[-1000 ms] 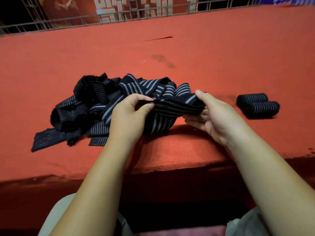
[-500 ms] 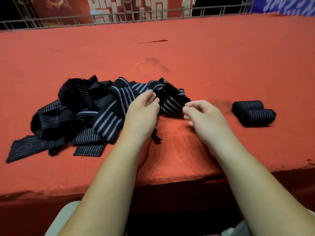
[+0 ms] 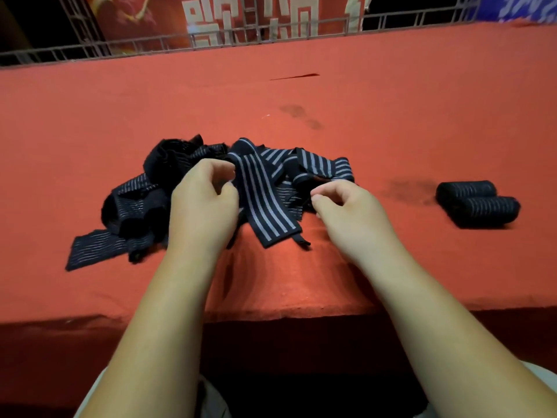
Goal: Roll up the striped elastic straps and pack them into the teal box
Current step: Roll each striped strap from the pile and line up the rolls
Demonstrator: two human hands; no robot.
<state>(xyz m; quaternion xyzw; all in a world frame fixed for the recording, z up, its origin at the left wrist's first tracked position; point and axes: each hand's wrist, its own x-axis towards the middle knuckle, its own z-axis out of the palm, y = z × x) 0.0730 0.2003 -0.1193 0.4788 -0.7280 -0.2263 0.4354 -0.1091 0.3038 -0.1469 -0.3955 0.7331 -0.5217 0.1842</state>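
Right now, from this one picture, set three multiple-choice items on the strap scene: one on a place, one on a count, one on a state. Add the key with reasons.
1. Where do the rolled straps lie relative to the loose pile of straps?
A. On top of it
B. To its right, apart from it
C. To its left, touching it

2. How many rolled straps lie on the red cloth?
A. Two
B. Four
C. One

3. In what state is the wide-striped strap between the left hand and the right hand?
A. Rolled tight
B. Tied in a bow
C. Unrolled, its end flat on the cloth

Key: 1 B, bare cloth separates them from the pile; 2 A, two dark cylinders lie side by side; 3 C, its stripes run straight to a free end.
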